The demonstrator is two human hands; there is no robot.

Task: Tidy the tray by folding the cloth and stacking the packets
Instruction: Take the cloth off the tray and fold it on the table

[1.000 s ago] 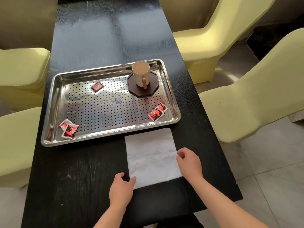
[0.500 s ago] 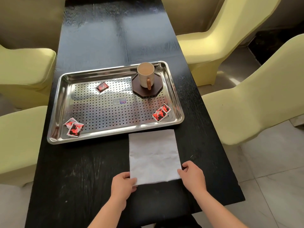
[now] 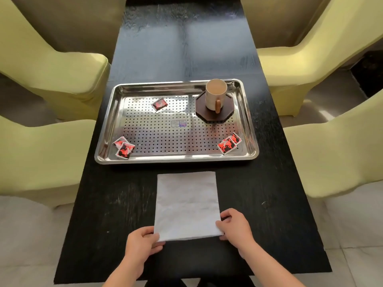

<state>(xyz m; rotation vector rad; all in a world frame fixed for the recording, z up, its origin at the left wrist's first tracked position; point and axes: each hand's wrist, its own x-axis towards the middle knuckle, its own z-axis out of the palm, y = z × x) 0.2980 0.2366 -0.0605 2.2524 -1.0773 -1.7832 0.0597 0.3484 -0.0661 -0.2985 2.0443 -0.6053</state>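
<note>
a single view came from a camera worn on the person's head, which looked forward and steeply down the length of the black table (image 3: 128, 204), with the tray (image 3: 107, 125) a little above the middle of the picture. it sat close over the table end nearer than the tray, where the left hand (image 3: 143, 243) and the right hand (image 3: 234, 226) entered from the bottom edge, holding the cloth (image 3: 186, 204). the wide lens took in the yellow chairs (image 3: 51, 65) on both sides of the tray, and beyond the tray the table ran out at the top edge.
</note>
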